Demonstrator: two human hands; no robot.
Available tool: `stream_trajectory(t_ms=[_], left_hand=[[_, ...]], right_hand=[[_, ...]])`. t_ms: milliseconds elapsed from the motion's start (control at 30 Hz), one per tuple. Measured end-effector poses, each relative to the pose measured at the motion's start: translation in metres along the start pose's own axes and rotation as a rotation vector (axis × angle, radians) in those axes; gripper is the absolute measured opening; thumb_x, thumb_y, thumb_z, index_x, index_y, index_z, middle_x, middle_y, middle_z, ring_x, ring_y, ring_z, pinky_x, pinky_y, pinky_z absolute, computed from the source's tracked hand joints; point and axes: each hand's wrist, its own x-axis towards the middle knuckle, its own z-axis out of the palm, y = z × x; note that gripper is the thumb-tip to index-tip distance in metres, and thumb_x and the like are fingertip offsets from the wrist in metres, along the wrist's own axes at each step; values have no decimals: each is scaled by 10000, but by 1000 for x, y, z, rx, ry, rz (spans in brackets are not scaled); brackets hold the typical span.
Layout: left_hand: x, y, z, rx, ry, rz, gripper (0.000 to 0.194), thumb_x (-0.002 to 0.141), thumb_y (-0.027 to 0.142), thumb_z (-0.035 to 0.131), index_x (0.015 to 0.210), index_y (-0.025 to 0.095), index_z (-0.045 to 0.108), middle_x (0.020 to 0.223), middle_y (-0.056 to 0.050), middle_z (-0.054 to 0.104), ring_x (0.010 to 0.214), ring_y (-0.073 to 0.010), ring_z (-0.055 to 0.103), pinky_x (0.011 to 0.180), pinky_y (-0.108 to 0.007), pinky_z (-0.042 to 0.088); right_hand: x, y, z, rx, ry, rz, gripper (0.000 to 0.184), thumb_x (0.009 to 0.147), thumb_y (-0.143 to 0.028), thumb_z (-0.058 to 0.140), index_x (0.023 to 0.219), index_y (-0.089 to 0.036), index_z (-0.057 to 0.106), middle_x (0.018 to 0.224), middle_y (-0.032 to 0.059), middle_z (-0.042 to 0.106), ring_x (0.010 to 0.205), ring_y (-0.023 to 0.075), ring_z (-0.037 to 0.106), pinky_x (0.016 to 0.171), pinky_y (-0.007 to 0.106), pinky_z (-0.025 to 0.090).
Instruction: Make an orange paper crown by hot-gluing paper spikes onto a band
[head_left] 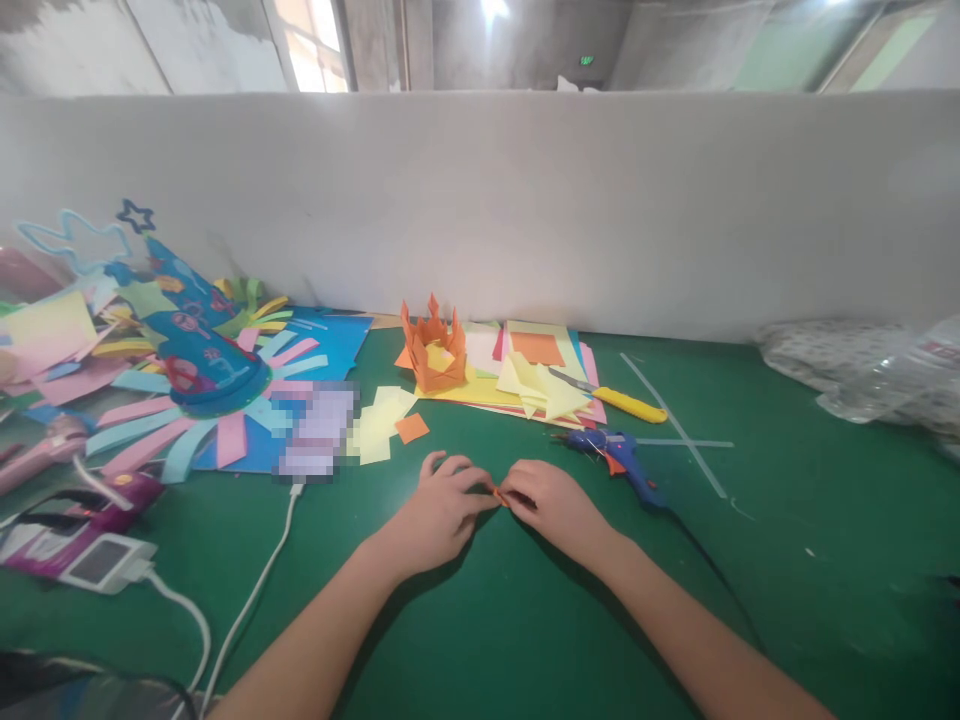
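Observation:
My left hand (451, 503) and my right hand (551, 505) meet over the green table (450, 640), fingertips almost touching. Between them they pinch a small piece of orange paper (500, 495), mostly covered by the fingers. Beyond the hands stands an orange folded-paper crown (436, 350) with pointed tips. A loose orange paper square (412, 428) lies just past my left hand, beside some pale yellow paper pieces (379, 425). To the right of my right hand rests a blue glue gun (619, 460) with an orange trigger.
A yellow utility knife (628, 404) lies against stacked coloured paper (517, 400). At left are a blue cone hat (206, 350) with paper strips, a blurred-out phone (319, 430) on a white cable (274, 560), and a power bank (105, 562). A plastic bottle (900, 375) lies far right.

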Motion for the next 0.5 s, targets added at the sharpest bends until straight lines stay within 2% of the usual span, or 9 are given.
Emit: stream_trajectory(t_ms=[133,333,500], left_hand=[[0,0,-1,15,-1,6,422,782,39,389,1032,286,623,1124,-11,569,1055,-188,429,1007,-458,193],[0,-1,0,14,-4,8,410,780,43,391,1013,282,628,1108,-9,586,1047,-192,432,1009,-471,183],[0,-2,1,24,3,6,436,788,47,380,1032,306,632,1095,-8,595,1031,-193,431,1011,-476,172]], right_hand=[[0,-1,0,-4,4,-2,142,838,-135,512,742,-166,611,732,25,590,713,144,517,659,260,382],[3,-4,-4,53,-6,87,119,782,-106,543,698,-176,588,686,-3,555,665,125,496,595,231,351],[5,-4,-3,17,-26,83,139,771,-96,520,665,-182,551,658,-20,504,639,117,460,576,225,310]])
